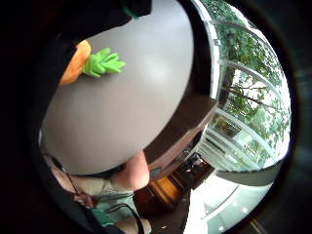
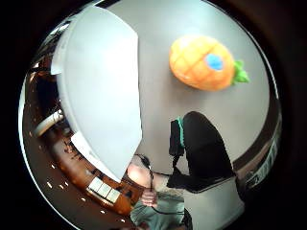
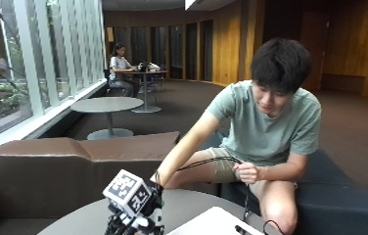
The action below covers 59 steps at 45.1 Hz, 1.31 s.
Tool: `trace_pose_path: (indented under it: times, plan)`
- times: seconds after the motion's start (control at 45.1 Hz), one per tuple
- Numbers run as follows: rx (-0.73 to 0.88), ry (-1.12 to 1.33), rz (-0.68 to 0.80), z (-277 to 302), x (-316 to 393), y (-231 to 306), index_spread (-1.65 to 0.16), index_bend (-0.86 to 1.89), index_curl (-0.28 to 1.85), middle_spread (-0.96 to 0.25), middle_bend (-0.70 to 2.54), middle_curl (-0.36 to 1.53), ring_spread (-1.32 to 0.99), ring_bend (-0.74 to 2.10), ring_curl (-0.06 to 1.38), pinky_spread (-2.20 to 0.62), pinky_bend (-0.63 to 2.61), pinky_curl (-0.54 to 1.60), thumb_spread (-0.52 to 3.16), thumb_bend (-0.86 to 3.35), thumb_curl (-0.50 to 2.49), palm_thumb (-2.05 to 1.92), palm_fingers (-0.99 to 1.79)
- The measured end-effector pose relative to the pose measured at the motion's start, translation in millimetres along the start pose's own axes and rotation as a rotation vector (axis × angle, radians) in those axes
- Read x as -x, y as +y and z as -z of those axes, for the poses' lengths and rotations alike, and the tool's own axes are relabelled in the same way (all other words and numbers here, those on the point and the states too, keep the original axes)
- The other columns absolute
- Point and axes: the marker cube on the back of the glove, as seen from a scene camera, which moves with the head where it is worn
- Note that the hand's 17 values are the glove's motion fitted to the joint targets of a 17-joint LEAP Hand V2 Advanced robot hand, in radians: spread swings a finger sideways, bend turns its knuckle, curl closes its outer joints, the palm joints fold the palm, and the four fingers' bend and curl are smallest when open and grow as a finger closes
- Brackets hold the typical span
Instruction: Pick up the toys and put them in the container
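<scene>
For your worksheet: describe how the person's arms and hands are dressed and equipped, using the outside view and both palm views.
The right hand wears a black glove with white plastic parts near the fingers; a green edge shows on the glove in the thumb side palm view. The other hand is bare. Both forearms are uncovered, below the short sleeves of a light green T-shirt.

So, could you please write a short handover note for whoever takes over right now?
Right hand: over the round grey table, nothing seen in its grip; fingers hard to read.
Pineapple toy: lies on the table beside the white container, apart from it and untouched.
Bare hand: off the table, holding the cable.
Done: no toy visibly in the container, whose inside is hidden.
Left: grasp the pineapple and put it in the container.
</scene>
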Motion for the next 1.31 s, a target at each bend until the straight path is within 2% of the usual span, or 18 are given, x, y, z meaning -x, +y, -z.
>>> trace_pose_path:
  times: [0.133, 0.2, 0.244, 0.266, 0.311, 0.355, 0.399, 0.466, 0.488, 0.51, 0.533, 0.555, 0.577, 0.599, 0.732, 0.954, 1.132, 1.309]
  plan:
    - [0.019, -0.08, 0.024, -60.6, 9.8, -42.0, -0.22, 0.04, 0.19, -0.02, 0.09, 0.36, 0.0, 0.33, 0.35, 0.03, 0.91, 0.37, 1.45, 0.04, 0.37, 0.15, -0.27]
    - [-0.037, -0.14, 0.024, -80.6, 10.3, -56.3, -0.23, 0.08, 0.19, -0.02, 0.07, 0.33, -0.01, 0.38, 0.36, 0.02, 0.94, 0.38, 1.46, 0.07, 0.39, 0.22, -0.2]
    - [-0.124, -0.19, 0.021, -85.9, 8.6, -63.1, -0.25, 0.15, 0.2, -0.04, 0.09, 0.32, -0.04, 0.47, 0.39, 0.0, 0.94, 0.37, 1.47, 0.1, 0.4, 0.29, -0.02]
    - [-0.168, -0.213, 0.017, -86.5, 7.4, -65.6, -0.25, 0.22, 0.22, -0.07, 0.13, 0.32, -0.11, 0.63, 0.43, -0.05, 0.92, 0.37, 1.47, 0.13, 0.41, 0.34, 0.24]
    - [-0.229, -0.257, 0.008, -86.7, 4.5, -68.7, -0.26, 0.18, 0.2, -0.13, 0.2, 0.32, -0.2, 0.79, 0.41, -0.17, 0.95, 0.33, 1.47, 0.17, 0.44, 0.44, 0.64]
    - [-0.255, -0.297, 0.001, -86.8, 1.5, -69.7, -0.26, 0.17, 0.2, -0.17, 0.25, 0.33, -0.25, 0.84, 0.4, -0.23, 0.94, 0.31, 1.44, 0.19, 0.46, 0.5, 0.77]
    - [-0.258, -0.336, 0.002, -87.0, -1.8, -69.2, -0.27, 0.2, 0.21, -0.22, 0.45, 0.4, -0.28, 0.91, 0.44, -0.28, 0.89, 0.31, 1.27, 0.22, 0.55, 0.65, 1.04]
    - [-0.231, -0.382, -0.004, -88.6, -8.2, -65.4, -0.28, 0.27, 0.26, -0.25, 0.57, 0.46, -0.29, 0.97, 0.5, -0.3, 0.87, 0.34, 1.13, 0.23, 0.61, 0.72, 1.17]
    - [-0.222, -0.385, -0.008, -89.3, -10.2, -63.6, -0.28, 0.23, 0.25, -0.27, 0.54, 0.46, -0.31, 0.96, 0.5, -0.33, 0.87, 0.35, 1.09, 0.22, 0.61, 0.72, 1.02]
    - [-0.217, -0.381, -0.013, -89.7, -12.1, -61.5, -0.29, 0.32, 0.29, -0.27, 0.64, 0.5, -0.31, 1.0, 0.53, -0.32, 0.88, 0.37, 1.06, 0.24, 0.64, 0.75, 1.21]
    - [-0.214, -0.37, -0.018, -89.8, -14.1, -59.0, -0.3, 0.36, 0.31, -0.27, 0.67, 0.52, -0.32, 1.02, 0.55, -0.32, 0.88, 0.37, 1.03, 0.24, 0.66, 0.76, 1.24]
    - [-0.212, -0.352, -0.024, -89.5, -16.3, -55.7, -0.3, 0.35, 0.31, -0.28, 0.69, 0.53, -0.32, 1.02, 0.55, -0.33, 0.89, 0.38, 0.99, 0.24, 0.67, 0.77, 1.19]
    - [-0.21, -0.331, -0.03, -88.4, -18.8, -51.6, -0.31, 0.39, 0.33, -0.32, 0.56, 0.49, -0.33, 1.05, 0.57, -0.34, 0.94, 0.4, 0.99, 0.26, 0.68, 0.81, 1.05]
    - [-0.21, -0.311, -0.034, -86.5, -21.3, -46.9, -0.32, 0.44, 0.35, -0.3, 0.71, 0.56, -0.34, 1.06, 0.58, -0.34, 0.92, 0.4, 0.93, 0.25, 0.7, 0.8, 1.24]
    - [-0.238, -0.262, -0.02, -59.5, -32.8, -14.4, -0.35, 0.56, 0.43, -0.31, 0.84, 0.63, -0.37, 1.13, 0.62, -0.37, 0.99, 0.45, 0.74, 0.2, 0.77, 0.76, 1.15]
    - [-0.381, -0.186, 0.002, 48.6, -27.6, 56.6, -0.39, 0.67, 0.55, -0.32, 0.98, 0.75, -0.4, 1.21, 0.68, -0.39, 1.08, 0.51, 0.54, 0.14, 0.85, 0.71, 1.04]
    - [-0.519, -0.146, 0.064, 139.8, 14.1, 117.1, -0.41, 0.72, 0.66, -0.32, 1.03, 0.82, -0.41, 1.27, 0.71, -0.39, 1.13, 0.56, 0.44, 0.13, 0.91, 0.7, 0.97]
    - [-0.613, -0.102, 0.145, 199.7, 80.1, 139.4, -0.43, 0.75, 0.76, -0.31, 1.07, 0.87, -0.41, 1.31, 0.73, -0.39, 1.17, 0.58, 0.36, 0.11, 0.96, 0.7, 0.92]
